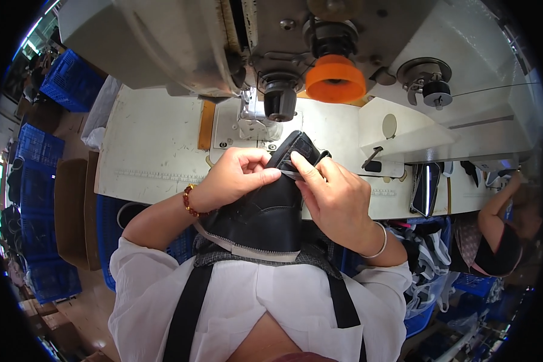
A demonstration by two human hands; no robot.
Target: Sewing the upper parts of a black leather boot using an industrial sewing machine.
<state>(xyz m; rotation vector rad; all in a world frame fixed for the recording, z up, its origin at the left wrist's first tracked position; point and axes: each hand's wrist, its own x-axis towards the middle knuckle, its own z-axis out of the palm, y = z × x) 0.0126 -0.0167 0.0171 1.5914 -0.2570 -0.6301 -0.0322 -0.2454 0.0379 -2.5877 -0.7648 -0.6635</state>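
Note:
A black leather shoe upper [268, 214] lies between my lap and the sewing table's front edge, its wide end with a pale stitched border toward me. My left hand [228, 178] pinches its left side near the narrow padded top, thumb and fingers together. From the right, my right hand [338, 196] grips the same top, the index finger pressed on the dark padded part. A thin pale strip [291, 174] shows between the hands. Just beyond stands the presser foot area of a sewing machine [256, 123]. What lies under my fingers is hidden.
The machine head [392, 36] hangs low overhead, with an orange cup-shaped part [336, 79]. A white table [145, 139] spreads left. Blue crates [72, 79] stand at far left, a cardboard box [72, 211] nearer. At right are cut pieces [425, 253] and another person's arm [498, 208].

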